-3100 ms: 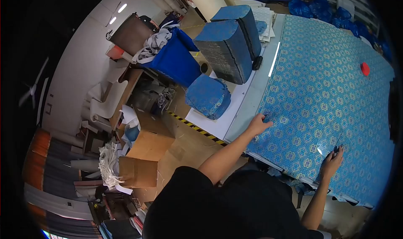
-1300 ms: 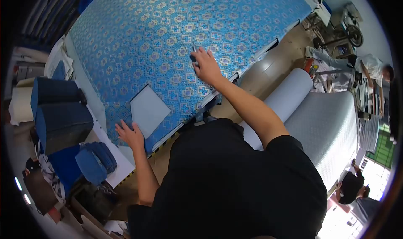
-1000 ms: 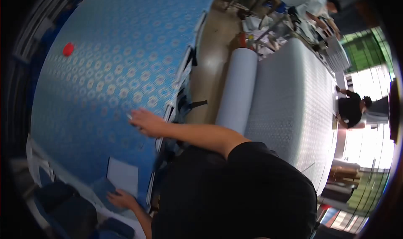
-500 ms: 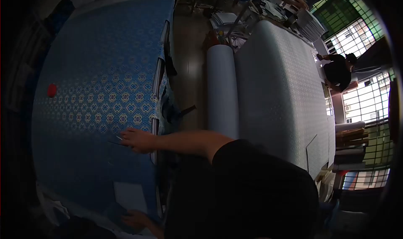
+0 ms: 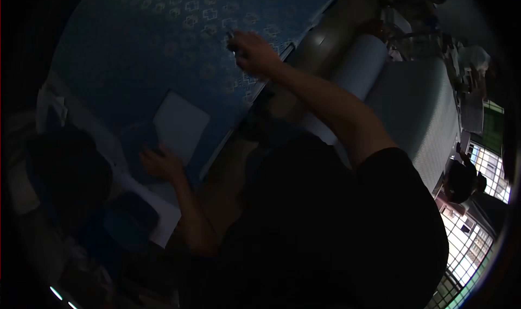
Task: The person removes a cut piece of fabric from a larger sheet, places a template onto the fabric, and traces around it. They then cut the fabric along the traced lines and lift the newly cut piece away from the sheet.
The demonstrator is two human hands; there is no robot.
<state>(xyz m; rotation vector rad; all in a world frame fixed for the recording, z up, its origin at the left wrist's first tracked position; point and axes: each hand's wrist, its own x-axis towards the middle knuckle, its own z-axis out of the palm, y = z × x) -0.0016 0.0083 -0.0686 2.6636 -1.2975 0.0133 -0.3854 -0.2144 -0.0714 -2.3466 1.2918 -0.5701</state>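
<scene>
My right hand (image 5: 254,54) reaches over the blue patterned cloth (image 5: 135,54) at the upper middle, closed around a thin tool with a bright metal glint (image 5: 231,36). Its kind is blurred by motion and dim light. Lower left, my left hand (image 5: 161,163) has its fingers apart and holds nothing that I can see. It is over the cloth, close to the lower left edge of a flat white rectangular sheet or board (image 5: 182,121). Pale octagonal motifs show on the cloth near my right hand.
A large pale roll (image 5: 353,64) lies beside the table, with a second table under a light patterned covering (image 5: 415,100) beyond it. Another person (image 5: 461,181) in dark clothing is by the barred windows (image 5: 461,244) at right. White papers (image 5: 53,107) sit at the far left.
The view has turned and swung toward the near end of the table. My right hand has lifted with the tool still in it. My left hand and the white sheet now show more fully.
</scene>
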